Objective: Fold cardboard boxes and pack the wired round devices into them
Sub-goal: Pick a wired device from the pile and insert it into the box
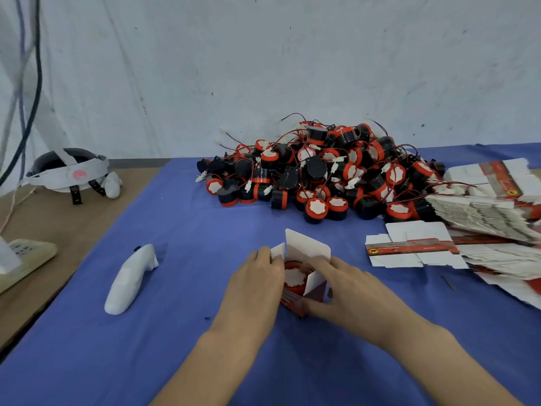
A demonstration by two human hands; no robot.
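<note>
A: What's on the blue cloth point(205, 361)?
B: A small red box point(292, 300), gripped by both hands. The left hand point(254, 276) curls round its left flap, and the right hand point(345, 285) pinches its right side. A round device point(294, 276) sits inside.
A: Beyond the box?
B: The device pile point(322, 168), with flat boxes point(483, 212) right of the box.

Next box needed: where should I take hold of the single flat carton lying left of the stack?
Probably pinch the flat carton by its left-end flaps, coming from the left. It lies flat on the blue cloth, so only an edge offers a hold; its right end meets the stack, while the left end has bare cloth beside it.
</note>
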